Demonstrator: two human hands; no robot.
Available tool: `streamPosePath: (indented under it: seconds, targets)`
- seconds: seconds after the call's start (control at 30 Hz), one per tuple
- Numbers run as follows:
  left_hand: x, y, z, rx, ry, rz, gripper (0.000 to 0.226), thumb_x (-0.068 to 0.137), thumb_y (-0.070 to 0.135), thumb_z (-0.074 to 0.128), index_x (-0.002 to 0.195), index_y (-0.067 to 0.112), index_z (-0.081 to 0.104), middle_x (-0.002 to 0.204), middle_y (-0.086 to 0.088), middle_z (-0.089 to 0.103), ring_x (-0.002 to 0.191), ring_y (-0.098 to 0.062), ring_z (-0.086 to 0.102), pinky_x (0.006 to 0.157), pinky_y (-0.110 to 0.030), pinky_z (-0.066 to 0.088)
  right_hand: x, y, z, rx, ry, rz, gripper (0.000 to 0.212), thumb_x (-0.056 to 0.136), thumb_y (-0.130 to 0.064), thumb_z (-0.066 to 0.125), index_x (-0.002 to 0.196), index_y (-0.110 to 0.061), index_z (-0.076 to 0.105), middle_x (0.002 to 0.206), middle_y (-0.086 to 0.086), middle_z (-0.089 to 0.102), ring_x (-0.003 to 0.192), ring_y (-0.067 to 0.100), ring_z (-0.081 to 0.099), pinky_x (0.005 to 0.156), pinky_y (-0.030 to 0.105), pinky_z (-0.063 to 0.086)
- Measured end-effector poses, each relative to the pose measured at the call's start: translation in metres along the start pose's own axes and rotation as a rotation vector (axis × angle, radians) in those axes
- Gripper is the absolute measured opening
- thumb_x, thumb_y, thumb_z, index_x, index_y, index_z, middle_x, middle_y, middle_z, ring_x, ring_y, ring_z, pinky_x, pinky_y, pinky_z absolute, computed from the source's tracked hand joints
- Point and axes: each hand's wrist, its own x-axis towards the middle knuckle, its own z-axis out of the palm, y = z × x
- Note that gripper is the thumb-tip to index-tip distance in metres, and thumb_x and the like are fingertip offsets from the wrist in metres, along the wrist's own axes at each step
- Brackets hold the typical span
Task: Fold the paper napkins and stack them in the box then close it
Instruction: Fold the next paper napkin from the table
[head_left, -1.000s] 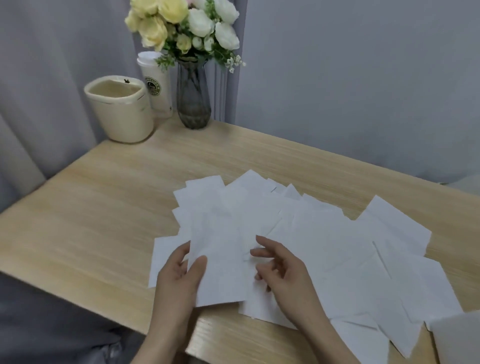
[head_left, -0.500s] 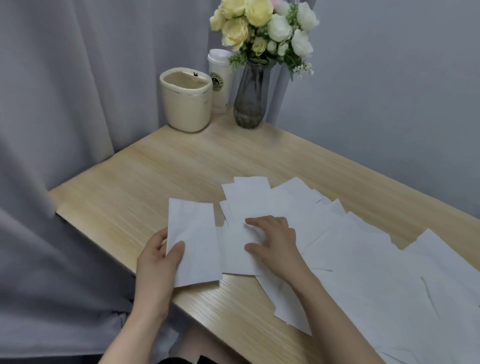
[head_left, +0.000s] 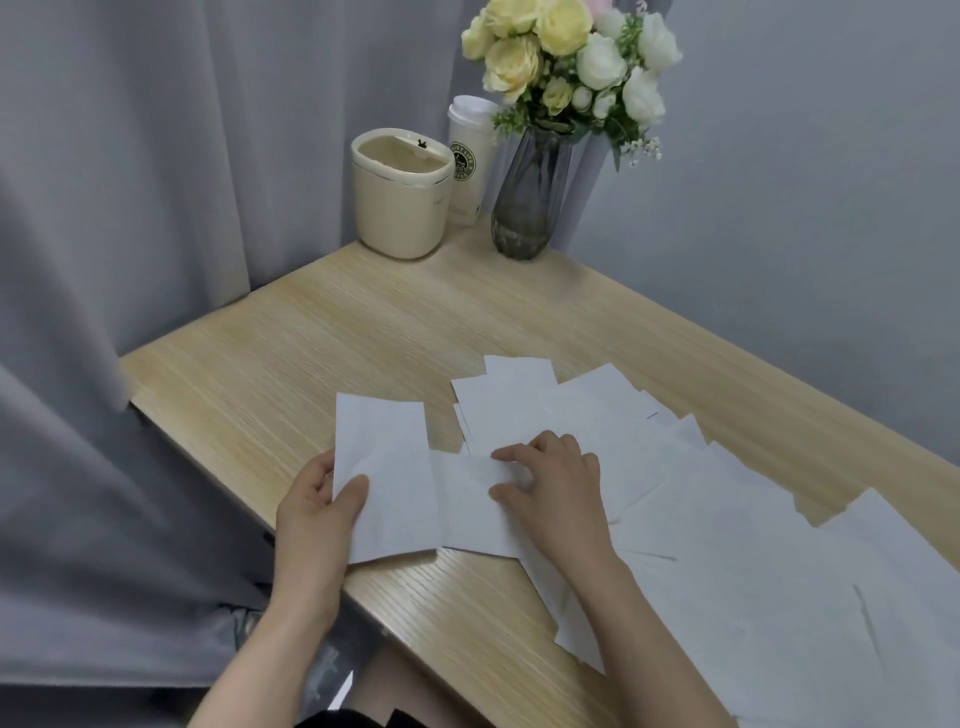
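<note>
Several white paper napkins (head_left: 737, 525) lie spread and overlapping across the right half of the wooden table (head_left: 332, 343). My left hand (head_left: 317, 512) pinches the left edge of one napkin (head_left: 387, 478), thumb on top, just left of the pile. My right hand (head_left: 553, 486) rests on the neighbouring napkin (head_left: 467, 514) with its fingers bent and their tips pressing the paper down. No box is in view.
At the table's far corner stand a cream container (head_left: 400, 200), a white lidded paper cup (head_left: 470, 156) and a dark glass vase (head_left: 530, 202) of flowers. Grey curtains hang on the left and behind. The table's near edge runs diagonally below my hands.
My left hand has drawn one napkin leftward out of the pile. My right hand has come down onto the napkin beside it. The view has swung left, so the pile sits further right.
</note>
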Motion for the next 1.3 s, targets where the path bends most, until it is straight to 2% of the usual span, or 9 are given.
streamPosePath:
  seconds: [0.13,0.23,0.4,0.53,0.63,0.77,0.93,1.13,1.3]
  targets:
    - [0.005,0.004,0.01,-0.059,0.011,0.009,0.026,0.095,0.004,0.056,0.106,0.026,0.063,0.105,0.001,0.073,0.088,-0.018,0.069,0.072,-0.034,0.054,-0.009,0.003,-0.002,0.08,0.084,0.053,0.02,0.092,-0.027,0.054,0.101,-0.031,0.072,0.086,-0.011,0.06,0.087,0.011,0.053,0.076,0.028,0.034]
    - [0.006,0.003,0.019,-0.085,0.011,0.002,0.029,0.096,0.005,0.056,0.102,0.032,0.062,0.105,0.003,0.073,0.092,-0.019,0.069,0.08,-0.04,0.056,-0.016,0.008,-0.01,0.367,0.151,0.266,0.017,0.091,-0.028,0.055,0.093,-0.029,0.072,0.086,-0.018,0.068,0.084,0.003,0.06,0.073,0.028,0.048]
    - [0.006,-0.003,0.032,-0.076,-0.039,0.004,0.027,0.096,0.007,0.056,0.115,0.027,0.06,0.113,0.002,0.071,0.098,-0.02,0.068,0.08,-0.037,0.054,-0.026,0.021,-0.018,0.663,0.213,0.498,0.019,0.088,-0.024,0.056,0.094,-0.023,0.074,0.09,-0.016,0.072,0.091,0.003,0.064,0.079,0.028,0.051]
    - [0.006,-0.005,0.035,-0.04,-0.122,0.035,0.029,0.097,0.004,0.054,0.114,0.026,0.059,0.103,0.006,0.074,0.085,-0.011,0.071,0.066,-0.026,0.054,-0.035,0.024,-0.014,0.707,0.144,0.511,0.017,0.085,-0.023,0.058,0.086,-0.026,0.075,0.081,-0.019,0.071,0.079,-0.003,0.063,0.066,0.022,0.045]
    - [0.009,-0.006,0.033,-0.028,-0.168,0.022,0.031,0.096,0.001,0.055,0.114,0.026,0.058,0.102,0.006,0.074,0.08,-0.008,0.071,0.059,-0.02,0.053,-0.036,0.025,-0.014,0.736,0.124,0.508,0.017,0.085,-0.02,0.059,0.08,-0.024,0.075,0.076,-0.015,0.072,0.075,0.003,0.065,0.066,0.026,0.048]
    - [0.013,-0.008,0.029,-0.028,-0.206,-0.002,0.034,0.094,-0.002,0.055,0.117,0.024,0.057,0.107,0.002,0.073,0.083,-0.012,0.072,0.059,-0.022,0.054,-0.037,0.026,-0.016,0.844,0.185,0.53,0.017,0.086,-0.016,0.061,0.086,-0.023,0.077,0.076,-0.012,0.073,0.066,0.001,0.061,0.062,0.024,0.042]
    - [0.014,-0.009,0.029,-0.019,-0.23,0.002,0.033,0.094,0.0,0.056,0.118,0.023,0.057,0.107,0.002,0.074,0.087,-0.014,0.072,0.061,-0.021,0.054,-0.039,0.02,-0.018,0.982,0.259,0.568,0.015,0.09,-0.016,0.058,0.087,-0.019,0.072,0.056,-0.003,0.061,0.044,0.007,0.048,0.044,0.021,0.039]
    - [0.013,-0.007,0.029,-0.005,-0.263,-0.005,0.029,0.097,0.006,0.053,0.119,0.024,0.059,0.106,0.003,0.075,0.086,-0.014,0.072,0.062,-0.022,0.055,-0.037,0.005,-0.014,1.16,0.284,0.601,0.01,0.094,-0.016,0.054,0.095,-0.013,0.064,0.051,0.004,0.052,0.039,0.015,0.042,0.056,0.031,0.04]
    - [0.011,-0.005,0.03,0.022,-0.257,0.004,0.025,0.101,0.013,0.049,0.117,0.026,0.061,0.102,0.003,0.075,0.085,-0.015,0.071,0.061,-0.021,0.053,-0.034,-0.016,-0.009,1.267,0.113,0.572,0.009,0.093,-0.014,0.057,0.098,-0.01,0.063,0.062,-0.001,0.066,0.038,0.015,0.044,0.047,0.028,0.042]
